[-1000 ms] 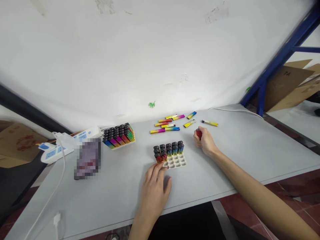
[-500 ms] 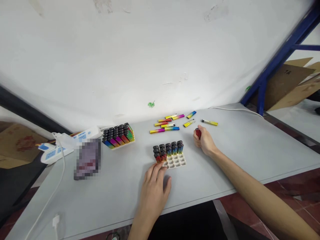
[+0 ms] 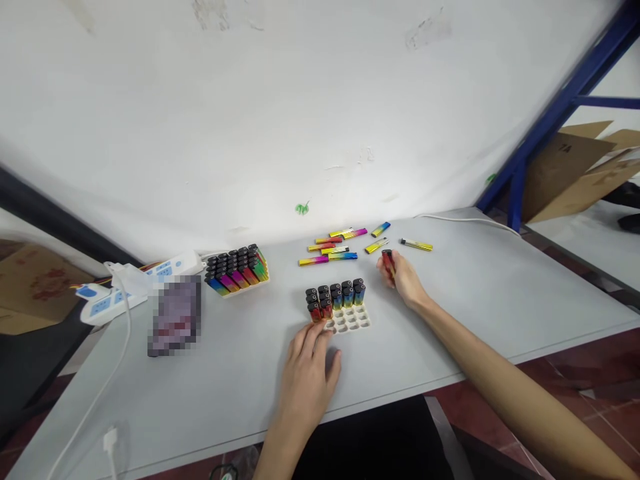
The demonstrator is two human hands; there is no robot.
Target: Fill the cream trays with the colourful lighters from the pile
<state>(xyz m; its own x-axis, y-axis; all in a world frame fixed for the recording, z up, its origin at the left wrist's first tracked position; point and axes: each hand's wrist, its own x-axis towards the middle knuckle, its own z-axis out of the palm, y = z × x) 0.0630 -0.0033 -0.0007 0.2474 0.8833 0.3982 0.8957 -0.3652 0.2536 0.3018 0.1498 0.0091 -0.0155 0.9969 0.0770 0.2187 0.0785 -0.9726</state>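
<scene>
My right hand [image 3: 404, 279] is closed around a red lighter [image 3: 388, 261], held upright just right of a white slotted tray [image 3: 353, 321]. The tray's far rows hold several black-capped rainbow lighters [image 3: 336, 297]; its near slots are bare. My left hand [image 3: 309, 373] lies flat on the grey table [image 3: 500, 293], fingers stretched out, fingertips touching the tray's near left corner. Several loose rainbow lighters [image 3: 334, 248] lie scattered behind the tray near the wall.
A second tray full of lighters [image 3: 237, 270] stands at the left. Further left are a white power strip [image 3: 131, 287] with cables, and a blurred dark object [image 3: 174, 316]. A white cable [image 3: 465, 221] runs along the back right. Cardboard [image 3: 575, 167] leans behind a blue frame [image 3: 555, 113].
My right hand has moved a little left and toward the tray with the red lighter. My left hand has stayed at the tray's corner.
</scene>
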